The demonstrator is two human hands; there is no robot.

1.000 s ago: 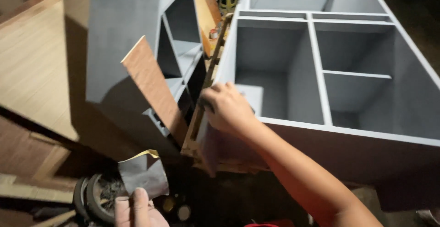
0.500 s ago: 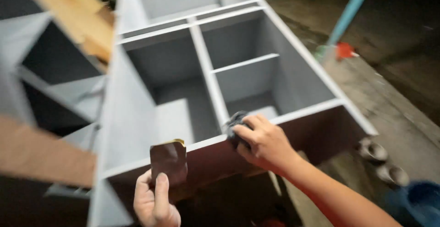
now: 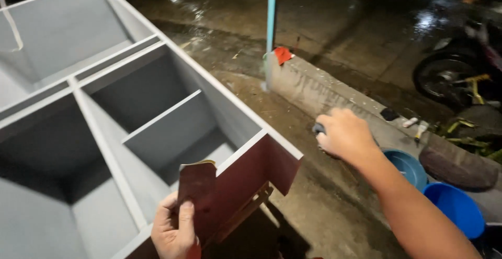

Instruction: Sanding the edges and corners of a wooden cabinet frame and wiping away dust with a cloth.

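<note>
Nearest, the left hand [image 3: 175, 230] pinches a folded reddish-brown sheet of sandpaper [image 3: 197, 191] upright against the near corner of the grey-painted wooden compartment cabinet [image 3: 104, 149]. The right hand [image 3: 345, 136] is clenched on a small dark grey object [image 3: 318, 128], held out past the cabinet's edge over open wet concrete floor [image 3: 314, 206]. Beyond lie two blue plastic tubs [image 3: 436, 188], a low concrete kerb [image 3: 319, 89], a light-blue pole [image 3: 271, 23] and a motorbike wheel [image 3: 444, 76].
</note>
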